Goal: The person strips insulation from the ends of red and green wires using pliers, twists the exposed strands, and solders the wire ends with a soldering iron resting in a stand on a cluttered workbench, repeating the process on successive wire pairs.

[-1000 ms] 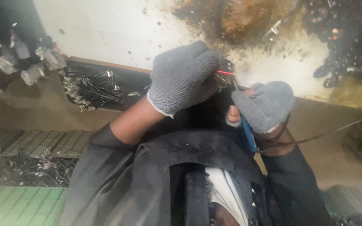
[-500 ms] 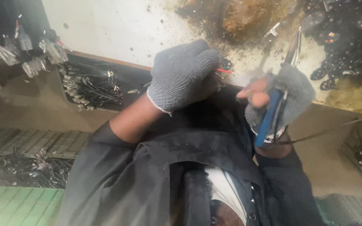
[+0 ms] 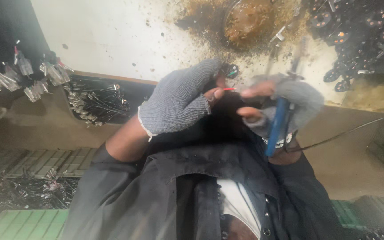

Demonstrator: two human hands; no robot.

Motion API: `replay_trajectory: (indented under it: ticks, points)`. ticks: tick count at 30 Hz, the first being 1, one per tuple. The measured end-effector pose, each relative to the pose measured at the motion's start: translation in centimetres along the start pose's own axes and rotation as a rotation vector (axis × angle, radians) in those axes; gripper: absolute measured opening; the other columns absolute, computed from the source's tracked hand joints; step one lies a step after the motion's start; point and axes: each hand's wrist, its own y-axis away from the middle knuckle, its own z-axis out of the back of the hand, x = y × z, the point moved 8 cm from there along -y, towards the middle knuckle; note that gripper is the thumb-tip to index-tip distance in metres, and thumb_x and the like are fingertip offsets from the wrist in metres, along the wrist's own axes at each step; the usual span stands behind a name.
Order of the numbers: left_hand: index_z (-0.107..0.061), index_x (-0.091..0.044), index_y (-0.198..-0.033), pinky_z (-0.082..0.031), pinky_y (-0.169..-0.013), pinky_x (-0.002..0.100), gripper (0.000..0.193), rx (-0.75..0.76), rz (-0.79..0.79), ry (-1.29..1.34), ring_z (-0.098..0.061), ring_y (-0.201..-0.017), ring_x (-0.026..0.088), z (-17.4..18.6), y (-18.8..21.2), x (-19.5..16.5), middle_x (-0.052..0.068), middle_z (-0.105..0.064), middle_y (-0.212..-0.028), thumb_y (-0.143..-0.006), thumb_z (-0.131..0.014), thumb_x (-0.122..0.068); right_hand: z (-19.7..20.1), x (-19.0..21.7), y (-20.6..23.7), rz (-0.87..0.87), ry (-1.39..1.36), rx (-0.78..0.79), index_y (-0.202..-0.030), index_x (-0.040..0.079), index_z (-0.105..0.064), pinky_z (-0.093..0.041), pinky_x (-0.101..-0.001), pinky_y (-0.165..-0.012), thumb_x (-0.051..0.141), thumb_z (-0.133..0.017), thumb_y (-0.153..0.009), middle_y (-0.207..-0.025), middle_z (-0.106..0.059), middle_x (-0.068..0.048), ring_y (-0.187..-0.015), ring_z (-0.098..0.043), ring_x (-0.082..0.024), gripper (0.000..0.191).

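Note:
My left hand point(image 3: 178, 104) wears a grey knit fingerless glove and pinches a thin red wire point(image 3: 229, 89) between thumb and finger. My right hand point(image 3: 285, 104), in a matching glove, grips a blue-handled plier-like tool point(image 3: 278, 126) in its palm. The tool's metal end points up and away. The right hand's bare fingertips meet the free end of the red wire. Both hands are held above my dark shirt point(image 3: 201, 186), close to my chest.
A white, brown-stained work surface point(image 3: 112, 40) lies ahead with a rusty round dish point(image 3: 252, 20). Small black round parts point(image 3: 356, 40) are heaped at the top right. A tray of black wires with metal ends point(image 3: 96, 100) sits left. Green crates point(image 3: 27, 224) are below; a black cable point(image 3: 347, 131) runs right.
My right hand swung the blue-handled tool up half a second ago and has come back beside the left hand. Its fingertips now touch the red wire.

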Motion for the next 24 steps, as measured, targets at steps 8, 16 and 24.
replay_trajectory:
  ticks: [8,16,24]
  points:
    - [-0.059,-0.011,-0.120,-0.054,-0.076,0.041,0.019,-0.084,-0.110,-0.027,-0.070,-0.086,0.034,-0.6,0.0,-0.4,0.012,-0.066,-0.097,-0.106,-0.064,-0.023,-1.1,-0.9,0.0,-0.032,0.030,0.067,-0.108,0.006,-0.071,-0.056,-0.0252,-0.080,0.013,-0.078,-0.102,-0.095,-0.071,-0.003,-0.092,-0.069,-0.013,0.011]
    - [-0.061,-0.014,-0.101,-0.052,-0.072,0.041,0.015,-0.055,-0.136,-0.034,-0.067,-0.081,0.031,-0.5,-0.2,-0.3,0.008,-0.061,-0.090,-0.093,-0.071,-0.023,-1.1,-2.4,-0.2,0.039,0.276,0.092,-0.099,0.009,-0.072,-0.054,-0.0275,-0.080,0.019,-0.078,-0.103,-0.091,-0.071,0.000,-0.088,-0.069,-0.014,0.012]
    - [-0.066,-0.015,-0.095,-0.050,-0.067,0.040,0.017,-0.219,-0.314,-0.252,-0.065,-0.082,0.028,-0.8,0.5,-0.8,0.006,-0.062,-0.089,-0.092,-0.082,-0.021,-0.2,0.6,1.0,0.207,0.343,-0.058,-0.096,0.007,-0.070,-0.052,-0.0283,-0.074,0.018,-0.082,-0.100,-0.085,-0.071,-0.002,-0.080,-0.068,-0.015,0.016]
